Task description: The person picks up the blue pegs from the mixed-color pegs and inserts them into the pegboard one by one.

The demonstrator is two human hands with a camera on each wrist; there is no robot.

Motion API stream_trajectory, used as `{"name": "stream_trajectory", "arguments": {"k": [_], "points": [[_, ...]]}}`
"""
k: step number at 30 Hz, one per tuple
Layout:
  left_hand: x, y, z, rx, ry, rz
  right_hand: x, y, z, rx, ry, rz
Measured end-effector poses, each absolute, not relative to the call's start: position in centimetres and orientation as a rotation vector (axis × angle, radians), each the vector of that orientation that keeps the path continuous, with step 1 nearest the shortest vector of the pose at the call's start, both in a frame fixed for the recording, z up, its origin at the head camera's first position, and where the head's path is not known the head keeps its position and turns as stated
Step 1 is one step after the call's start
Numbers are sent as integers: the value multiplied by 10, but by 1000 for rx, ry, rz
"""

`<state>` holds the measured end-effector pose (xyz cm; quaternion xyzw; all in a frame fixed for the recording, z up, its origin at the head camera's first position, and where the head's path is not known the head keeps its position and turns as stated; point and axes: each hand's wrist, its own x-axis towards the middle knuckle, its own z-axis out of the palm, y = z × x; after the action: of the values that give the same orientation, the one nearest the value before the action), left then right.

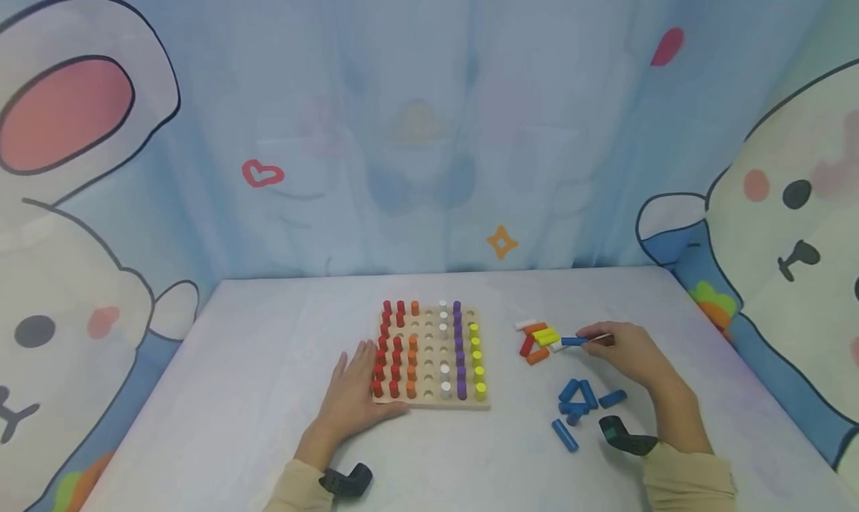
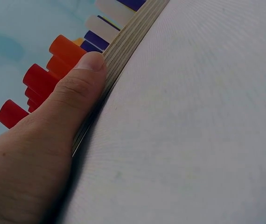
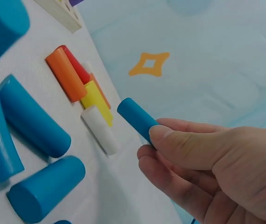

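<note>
White tabletop (image 1: pixel 268 363), blue curtain (image 1: pixel 302 87), right grip (image 1: pixel 629 354) pinching peg (image 1: pixel 573 341), left grip (image 1: pixel 350 394) spread against pegboard (image 1: pixel 429 404)

Curtained-off, playroom-like nook, kind of building unclear, blue backdrop (image 1: pixel 302 72) hanging in folds, printed with cartoon animals (image 1: pixel 754 236), a red heart (image 1: pixel 262 182) and an orange star (image 1: pixel 502 232), white counter (image 1: pixel 268 348), pegboard (image 1: pixel 436 405) with coloured pegs (image 1: pixel 461 389).
</note>
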<state>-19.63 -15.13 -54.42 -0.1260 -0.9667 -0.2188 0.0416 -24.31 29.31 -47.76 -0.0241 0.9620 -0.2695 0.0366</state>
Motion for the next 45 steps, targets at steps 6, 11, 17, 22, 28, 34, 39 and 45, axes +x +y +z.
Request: {"name": "stream_trajectory", "arguments": {"k": [6, 11, 17, 22, 28, 34, 39, 45], "points": [[-196, -150, -546, -391, -2971, -651, -238, 289, -472, -106, 3015, -862], [-196, -151, -544, -393, -2955, -681, -239, 284, -468, -129, 3069, -873], [-195, -152, -541, -391, -2960, -688, -272, 306, -518, -180, 3100, -910], [-196, -152, -540, -389, -2956, -684, -259, 282, -491, -179, 3123, -956], [-195, -152, -541, -372, -2959, -696, -246, 254, -462, -199, 3049, -1061], [-194, -152, -544, -376, -2950, -701, -267, 247, -484, -203, 3036, -1085], [-194, -152, -545, -378, -2946, -699, -265, 229, -474, -175, 2996, -1141], [-195, -151, -544, -374, -2955, -693, -264, 209, -461, -131, 2966, -1155]]}}
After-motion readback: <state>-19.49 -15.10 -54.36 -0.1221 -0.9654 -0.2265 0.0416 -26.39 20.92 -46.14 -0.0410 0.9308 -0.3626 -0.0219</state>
